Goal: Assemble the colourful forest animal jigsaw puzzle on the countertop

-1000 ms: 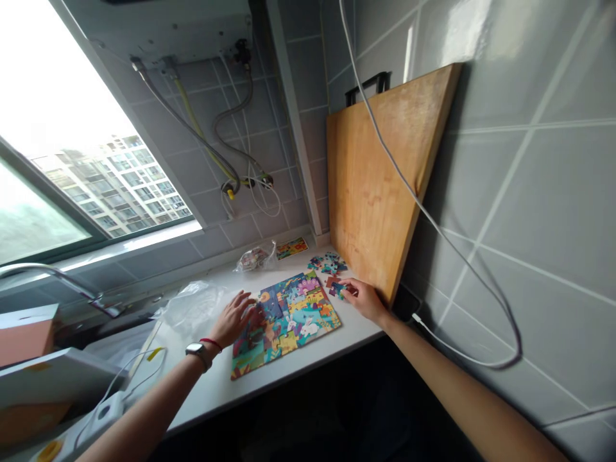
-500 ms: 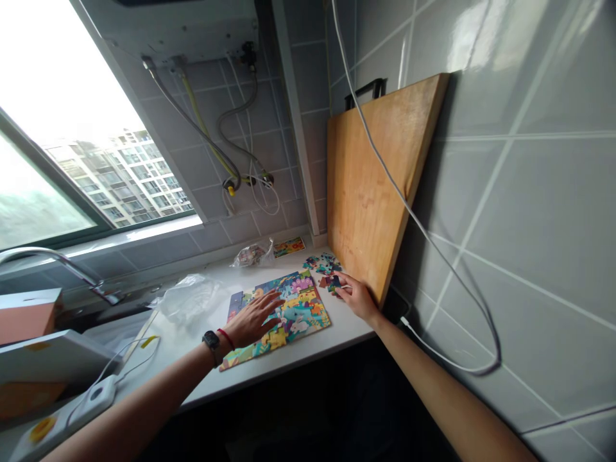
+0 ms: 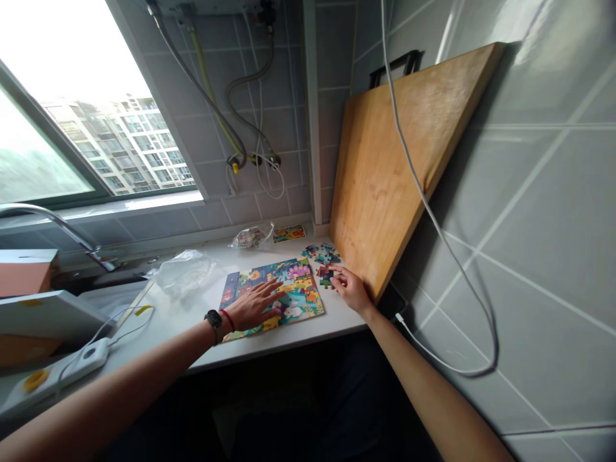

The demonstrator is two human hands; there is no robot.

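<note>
A colourful jigsaw puzzle (image 3: 308, 296) with animal pictures lies on the white counter. My left hand (image 3: 255, 303) rests on it, palm down, fingers stretched out and holding nothing. Right of the puzzle, my right hand (image 3: 350, 289) pinches a dark puzzle piece (image 3: 326, 277) with green at its lower end, close to the counter. Loose puzzle pieces (image 3: 327, 254) lie in a small pile just beyond that hand. Part of the puzzle is hidden under my left hand.
A large wooden board (image 3: 385, 167) leans on the tiled wall at right, with a white cable (image 3: 436, 221) hanging across it. Behind the puzzle are a clear bag (image 3: 253, 237) and a picture card (image 3: 289, 233). Crumpled plastic (image 3: 185, 274), a power strip (image 3: 77, 362) and a faucet (image 3: 62, 224) are at left.
The view has tilted down and to the right. My right hand has lowered the dark puzzle piece beside the loose ones. My left hand stays flat on the puzzle.
</note>
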